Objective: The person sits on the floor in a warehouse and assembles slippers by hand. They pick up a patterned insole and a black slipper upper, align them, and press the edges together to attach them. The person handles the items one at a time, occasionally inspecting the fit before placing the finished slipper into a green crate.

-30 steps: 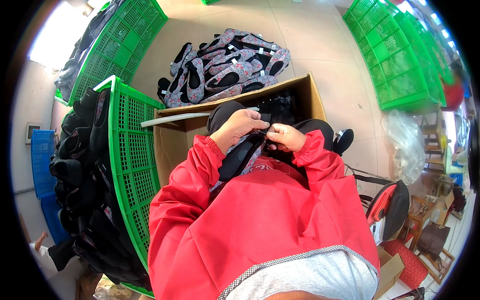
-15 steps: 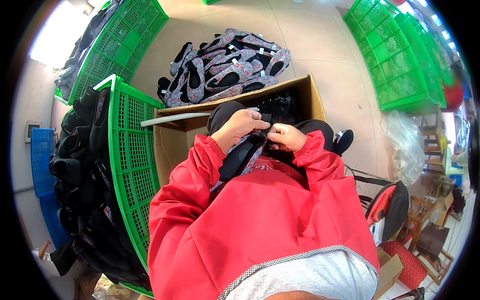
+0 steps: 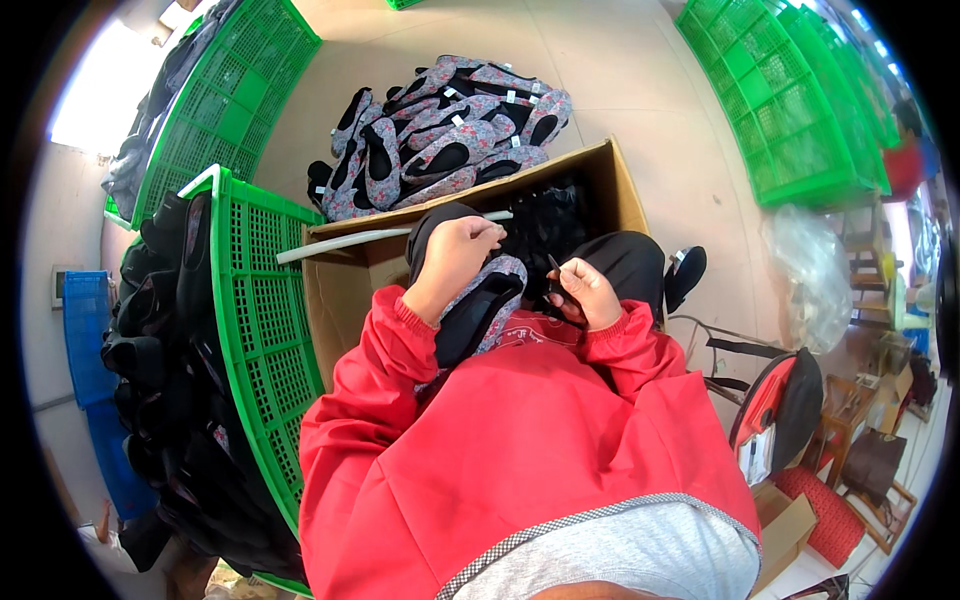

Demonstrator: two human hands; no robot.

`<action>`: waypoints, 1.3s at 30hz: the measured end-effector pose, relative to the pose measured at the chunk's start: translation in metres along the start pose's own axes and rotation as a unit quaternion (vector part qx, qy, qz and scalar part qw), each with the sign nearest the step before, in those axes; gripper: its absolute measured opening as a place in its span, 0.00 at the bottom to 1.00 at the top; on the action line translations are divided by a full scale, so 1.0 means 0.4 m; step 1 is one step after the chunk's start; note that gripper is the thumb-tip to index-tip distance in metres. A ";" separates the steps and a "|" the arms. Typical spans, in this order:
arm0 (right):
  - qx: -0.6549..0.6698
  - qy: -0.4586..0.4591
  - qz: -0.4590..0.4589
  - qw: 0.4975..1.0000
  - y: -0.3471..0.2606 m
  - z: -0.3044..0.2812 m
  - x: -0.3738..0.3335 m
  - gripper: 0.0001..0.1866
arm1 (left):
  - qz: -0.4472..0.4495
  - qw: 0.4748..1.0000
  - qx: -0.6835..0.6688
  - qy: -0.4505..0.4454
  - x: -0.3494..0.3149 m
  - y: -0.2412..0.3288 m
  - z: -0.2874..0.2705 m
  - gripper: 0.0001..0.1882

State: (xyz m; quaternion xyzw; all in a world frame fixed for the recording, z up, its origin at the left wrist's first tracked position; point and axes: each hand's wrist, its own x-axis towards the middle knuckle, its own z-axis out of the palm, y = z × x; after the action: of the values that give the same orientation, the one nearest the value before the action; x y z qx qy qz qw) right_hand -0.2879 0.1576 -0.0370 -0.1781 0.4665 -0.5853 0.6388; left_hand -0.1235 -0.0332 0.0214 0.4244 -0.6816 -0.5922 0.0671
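Observation:
My left hand (image 3: 455, 255) is raised over my left knee, fingertips pinched together; whatever they may hold is too small to make out. My right hand (image 3: 590, 292) is closed around a small dark pointed tool (image 3: 554, 266), its tip sticking up past the thumb. Between the hands, a grey floral slipper (image 3: 497, 300) with a black inside lies on my lap, below the left hand and touched by neither hand's fingers. Past my knees stands an open cardboard box (image 3: 618, 190) with black items (image 3: 548, 222) in it.
A heap of floral slippers (image 3: 440, 140) lies on the floor beyond the box. A pale bar (image 3: 345, 243) crosses the box's left side. At my left, a green crate (image 3: 265, 300) stands beside piled black slippers (image 3: 165, 370). More green crates (image 3: 755, 110) stand far right, near a plastic bag (image 3: 805, 275).
My hands, close together before at the slipper's far end, have moved apart. The left went up and left, the right slightly right and down. The pointed tool now shows in the right hand.

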 end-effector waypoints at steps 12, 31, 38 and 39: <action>0.131 -0.025 -0.114 0.985 0.119 0.086 0.007 0.13 | 0.420 0.886 0.197 -0.023 -0.087 0.005 0.009 0.14; -0.170 0.082 -0.224 0.956 0.109 0.175 0.001 0.15 | 0.375 0.887 0.148 0.224 -0.104 -0.065 0.088 0.11; -0.190 0.083 -0.238 0.949 0.099 0.185 0.002 0.14 | 0.374 0.884 0.154 0.236 -0.105 -0.068 0.088 0.11; -0.177 0.079 -0.235 0.952 0.102 0.184 0.004 0.13 | 0.375 0.883 0.154 0.237 -0.104 -0.069 0.089 0.11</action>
State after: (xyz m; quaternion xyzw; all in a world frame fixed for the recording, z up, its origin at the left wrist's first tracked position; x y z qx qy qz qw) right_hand -0.2053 0.1432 -0.0323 -0.3461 0.5562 -0.6395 0.4024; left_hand -0.1044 0.0226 0.0045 0.2694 -0.8366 -0.2918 0.3774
